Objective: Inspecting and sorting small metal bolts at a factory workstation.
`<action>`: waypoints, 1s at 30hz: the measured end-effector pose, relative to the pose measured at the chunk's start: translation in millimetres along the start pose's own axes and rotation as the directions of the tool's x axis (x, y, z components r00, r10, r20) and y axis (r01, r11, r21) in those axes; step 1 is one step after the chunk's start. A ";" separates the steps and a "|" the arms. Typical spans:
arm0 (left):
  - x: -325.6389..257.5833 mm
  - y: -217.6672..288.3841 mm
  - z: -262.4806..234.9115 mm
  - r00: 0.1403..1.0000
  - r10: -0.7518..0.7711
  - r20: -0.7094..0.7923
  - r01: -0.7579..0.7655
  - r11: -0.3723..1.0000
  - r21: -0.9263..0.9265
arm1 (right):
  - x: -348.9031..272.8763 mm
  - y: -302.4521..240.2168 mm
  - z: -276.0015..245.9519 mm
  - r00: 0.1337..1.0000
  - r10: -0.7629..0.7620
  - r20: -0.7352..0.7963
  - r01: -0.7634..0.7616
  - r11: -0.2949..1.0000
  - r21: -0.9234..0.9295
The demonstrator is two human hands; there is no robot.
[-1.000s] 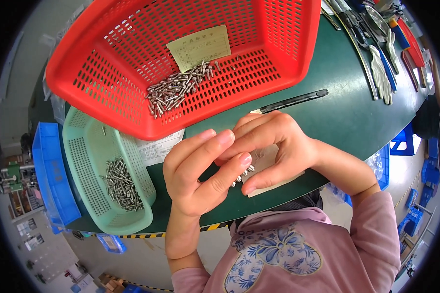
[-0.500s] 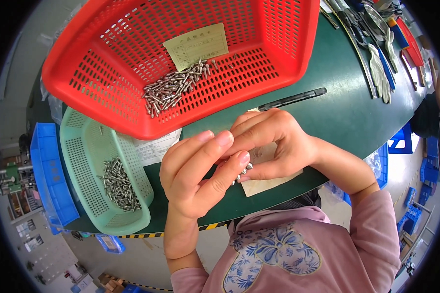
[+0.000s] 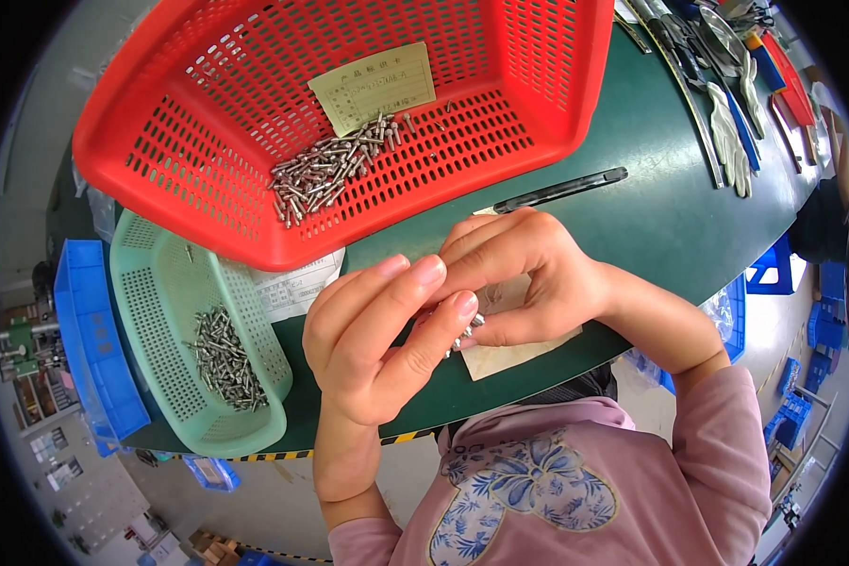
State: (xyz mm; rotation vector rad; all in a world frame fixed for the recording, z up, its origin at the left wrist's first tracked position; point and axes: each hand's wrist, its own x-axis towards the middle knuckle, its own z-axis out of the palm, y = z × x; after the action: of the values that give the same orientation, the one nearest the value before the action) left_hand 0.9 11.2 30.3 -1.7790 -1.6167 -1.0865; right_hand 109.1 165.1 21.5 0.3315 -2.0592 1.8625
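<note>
My left hand [image 3: 373, 340] and my right hand [image 3: 533, 274] meet in front of me over the near edge of the table. Between them several small shiny metal pins [image 3: 464, 334] stick out below my left thumb, beside my right thumb. Both hands are closed around these pins, and the fingers hide most of them. Just beyond, a red slotted basket [image 3: 349, 222] holds a heap of similar metal pins [image 3: 325, 172] and a yellowish card [image 3: 373, 87]. To the left, a light green basket [image 3: 151, 325] contains another pile of small metal parts [image 3: 226, 363].
Under my hands lies a beige paper [image 3: 514, 357] on the green table [image 3: 660, 123]. A black strip-like tool [image 3: 561, 190] lies behind my right hand. White gloves [image 3: 729, 141] and hand tools lie at the far right. A blue bin [image 3: 99, 340] stands left of the green basket.
The whole view has shifted slightly, with the baskets a little farther left. My hands keep almost the same pose around the pins.
</note>
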 end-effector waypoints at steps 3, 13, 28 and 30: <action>0.4 0.0 0.5 1.000 -0.002 0.002 0.002 1.000 -0.002 | 0.1 0.0 -0.3 1.000 0.006 -0.001 -0.006 1.000 -0.001; 1.7 -0.9 3.1 1.000 0.001 -0.022 -0.001 1.000 -0.014 | 0.2 -0.6 -0.6 1.000 0.015 -0.005 -0.015 1.000 0.000; 1.9 -1.4 7.3 0.999 -0.009 -0.036 0.008 1.000 -0.019 | 0.2 0.1 -2.2 0.999 0.038 0.008 -0.038 0.999 -0.020; 2.5 -1.0 6.7 0.999 -0.031 -0.023 0.030 0.999 -0.038 | 0.2 -0.4 -1.7 0.998 0.055 0.007 -0.055 0.998 -0.006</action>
State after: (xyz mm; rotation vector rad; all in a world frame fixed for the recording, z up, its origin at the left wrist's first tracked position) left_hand 1.3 18.2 28.4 -1.7640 -1.6251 -1.1541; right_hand 109.2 166.7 22.1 0.2835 -2.0985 1.8892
